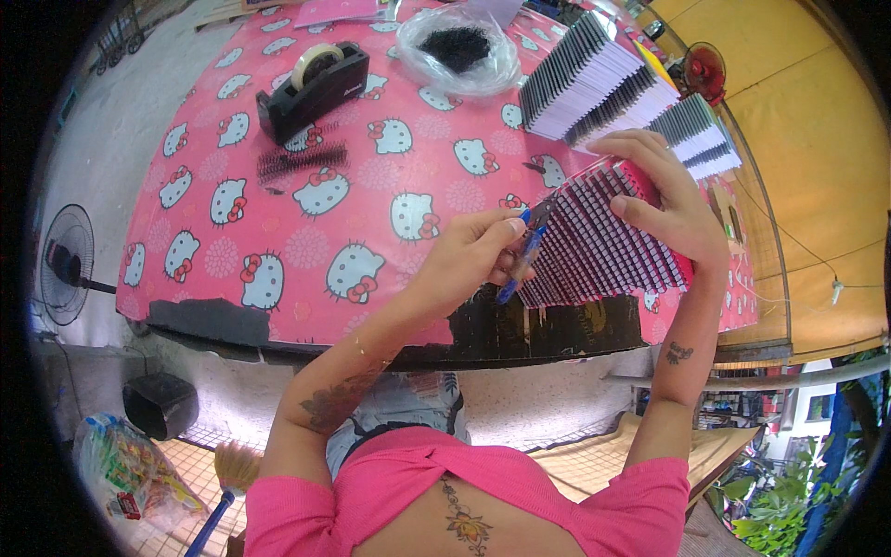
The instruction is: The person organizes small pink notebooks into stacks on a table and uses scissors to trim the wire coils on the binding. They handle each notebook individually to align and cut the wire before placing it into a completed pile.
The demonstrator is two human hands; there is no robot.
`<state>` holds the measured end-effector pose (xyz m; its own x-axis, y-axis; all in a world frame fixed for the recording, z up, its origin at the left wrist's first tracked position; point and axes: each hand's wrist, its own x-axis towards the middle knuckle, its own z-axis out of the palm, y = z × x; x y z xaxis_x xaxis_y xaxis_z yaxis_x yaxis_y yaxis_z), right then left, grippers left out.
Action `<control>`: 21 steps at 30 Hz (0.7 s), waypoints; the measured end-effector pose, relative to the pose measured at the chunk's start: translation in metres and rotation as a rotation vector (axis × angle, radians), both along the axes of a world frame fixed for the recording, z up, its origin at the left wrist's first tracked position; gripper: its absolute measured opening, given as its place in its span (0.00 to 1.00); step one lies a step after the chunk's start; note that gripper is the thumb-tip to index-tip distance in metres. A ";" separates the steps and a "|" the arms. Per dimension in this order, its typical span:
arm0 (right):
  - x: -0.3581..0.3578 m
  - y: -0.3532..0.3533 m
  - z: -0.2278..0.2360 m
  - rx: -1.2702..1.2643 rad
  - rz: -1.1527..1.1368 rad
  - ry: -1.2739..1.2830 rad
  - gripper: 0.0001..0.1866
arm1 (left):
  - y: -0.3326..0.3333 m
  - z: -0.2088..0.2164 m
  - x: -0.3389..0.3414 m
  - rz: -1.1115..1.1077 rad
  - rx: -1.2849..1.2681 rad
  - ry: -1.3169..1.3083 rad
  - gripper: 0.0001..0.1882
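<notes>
My left hand (478, 246) is closed around small blue-handled pliers (532, 246). Their dark jaws touch or nearly touch the left edge of a stack of spiral-bound notebooks (594, 255). Rows of coil bindings face up on this stack, and pink covers show along its right side. With my right hand (685, 212) I grip the stack at its far right, thumb on the bindings and fingers over the far edge. Loose black plastic coils (302, 162) lie on the table to the left. A clear plastic bag (464, 51) beyond them holds small black bits.
A pink patterned cover with cat faces lies over the table (306, 246); its near edge is torn, showing dark board. A black tape dispenser (316, 88) stands at the far left. More bound notebooks (594, 84) are stacked at the far right. A standing fan (70, 265) is left of the table.
</notes>
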<state>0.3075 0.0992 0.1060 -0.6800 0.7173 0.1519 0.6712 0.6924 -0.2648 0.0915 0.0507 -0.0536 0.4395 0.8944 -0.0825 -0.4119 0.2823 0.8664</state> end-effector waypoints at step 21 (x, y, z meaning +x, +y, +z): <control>-0.001 0.000 0.000 -0.001 0.008 0.015 0.26 | -0.013 -0.012 0.012 0.247 0.407 0.294 0.17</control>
